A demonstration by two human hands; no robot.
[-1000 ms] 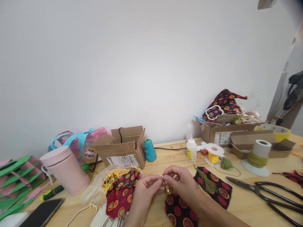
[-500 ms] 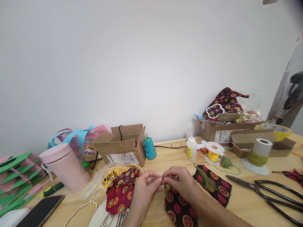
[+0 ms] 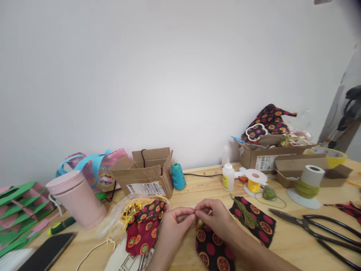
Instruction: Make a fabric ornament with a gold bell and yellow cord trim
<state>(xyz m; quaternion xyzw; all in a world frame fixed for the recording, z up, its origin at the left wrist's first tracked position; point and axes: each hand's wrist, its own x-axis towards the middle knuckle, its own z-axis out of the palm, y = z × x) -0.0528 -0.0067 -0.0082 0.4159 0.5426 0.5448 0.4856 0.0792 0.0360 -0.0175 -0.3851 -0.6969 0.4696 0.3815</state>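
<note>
My left hand (image 3: 172, 226) and my right hand (image 3: 217, 218) meet at the near middle of the wooden table (image 3: 197, 188). Both pinch a small red piece between their fingertips, with a gold bead (image 3: 199, 224) hanging just under it. Below the hands lies a black cloth with red and orange circles (image 3: 214, 252). A second patterned cloth (image 3: 145, 226) lies just left of my left hand. A third one, with a green tassel (image 3: 244, 212) on it, lies to the right.
Black scissors (image 3: 313, 227) lie at the right. Behind are a glue bottle (image 3: 228, 177), yellow cord spool (image 3: 254, 182), green cord spool (image 3: 308, 184), teal thread cone (image 3: 178, 176) and cardboard boxes (image 3: 146, 177). A pink jar (image 3: 77, 199), green paper (image 3: 17, 210) and a phone (image 3: 50, 254) sit left.
Both hands stay pinched together on the small piece, drifting slightly lower and nearer. The view shifted a little.
</note>
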